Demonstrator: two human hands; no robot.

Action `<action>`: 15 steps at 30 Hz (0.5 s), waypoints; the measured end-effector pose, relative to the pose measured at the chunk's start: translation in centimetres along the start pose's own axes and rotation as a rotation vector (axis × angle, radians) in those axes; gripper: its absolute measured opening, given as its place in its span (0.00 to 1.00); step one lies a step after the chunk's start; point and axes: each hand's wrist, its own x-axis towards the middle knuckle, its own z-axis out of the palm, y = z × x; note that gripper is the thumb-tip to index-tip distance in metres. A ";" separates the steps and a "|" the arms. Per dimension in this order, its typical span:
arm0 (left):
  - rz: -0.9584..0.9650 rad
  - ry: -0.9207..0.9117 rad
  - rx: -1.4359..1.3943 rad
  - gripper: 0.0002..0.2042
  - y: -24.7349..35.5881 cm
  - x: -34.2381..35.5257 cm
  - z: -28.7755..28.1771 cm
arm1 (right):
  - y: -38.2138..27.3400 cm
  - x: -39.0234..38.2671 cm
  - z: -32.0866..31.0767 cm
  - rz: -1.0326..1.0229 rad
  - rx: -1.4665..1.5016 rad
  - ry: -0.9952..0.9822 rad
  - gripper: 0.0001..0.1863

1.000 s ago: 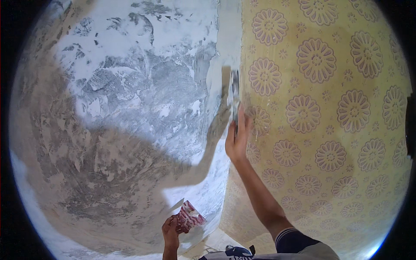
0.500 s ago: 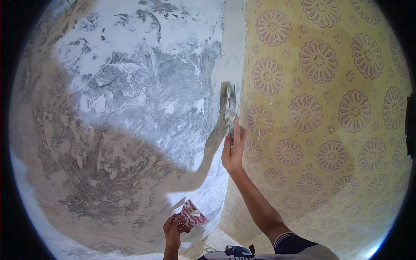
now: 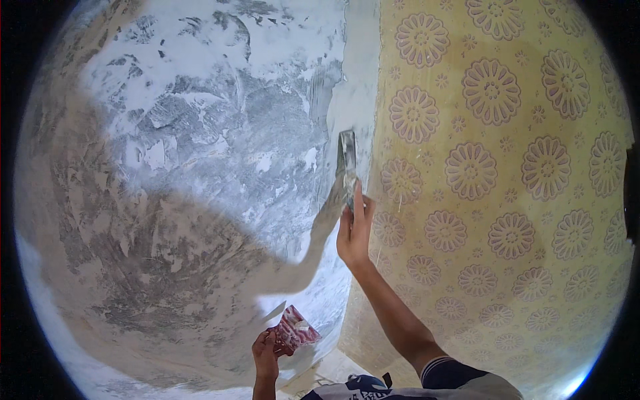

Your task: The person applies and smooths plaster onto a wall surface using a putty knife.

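My right hand (image 3: 355, 230) is closed round the handle of a putty knife (image 3: 349, 153), its forefinger stretched along the tool. The knife's narrow metal blade points up at the wall, over a smooth grey-white strip of filler (image 3: 359, 80) beside the corner; whether its edge touches cannot be told. Lower down, my left hand (image 3: 265, 357) grips a flat red-and-white patterned piece (image 3: 295, 331) by its left side. A pale dab that looks like filler lies on this piece. What the piece is made of does not show.
Rough, patchy grey-and-white plaster (image 3: 220, 127) covers the left wall, partly in shadow. The right wall carries yellow wallpaper (image 3: 527, 140) with pinkish flower rounds, and meets the plaster at a vertical corner. A bit of pale floor (image 3: 337, 367) shows at the bottom.
My right hand has shifted slightly left, and the putty knife has turned so that more of its blade face shows. My left hand stays nearly where it was.
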 end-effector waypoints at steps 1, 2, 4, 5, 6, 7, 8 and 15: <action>0.005 0.000 -0.005 0.11 -0.1 0.2 -0.3 | -0.2 -0.6 -0.1 0.065 0.067 -0.012 0.34; 0.009 -0.003 -0.010 0.11 -0.1 0.2 -0.2 | -0.4 -0.1 -0.3 0.065 0.065 -0.011 0.34; 0.004 0.011 -0.001 0.11 0.1 0.2 0.1 | -0.3 1.8 -0.5 0.005 -0.014 0.056 0.31; -0.004 0.025 0.009 0.11 0.2 0.0 0.3 | -0.6 3.3 -0.8 0.008 -0.017 0.057 0.31; -0.005 0.022 0.011 0.11 -0.1 0.2 0.2 | -1.0 5.1 -1.0 -0.010 0.002 0.062 0.31; -0.006 0.039 0.003 0.11 -0.7 0.3 -0.1 | -1.4 6.7 -0.9 -0.028 0.026 0.064 0.31; -0.008 0.051 -0.005 0.11 -0.9 0.4 -0.1 | -1.6 7.8 -0.9 -0.029 0.026 0.065 0.31; -0.005 -0.016 0.004 0.10 -0.6 0.1 0.4 | 0.2 4.8 0.3 -0.022 -0.048 0.017 0.34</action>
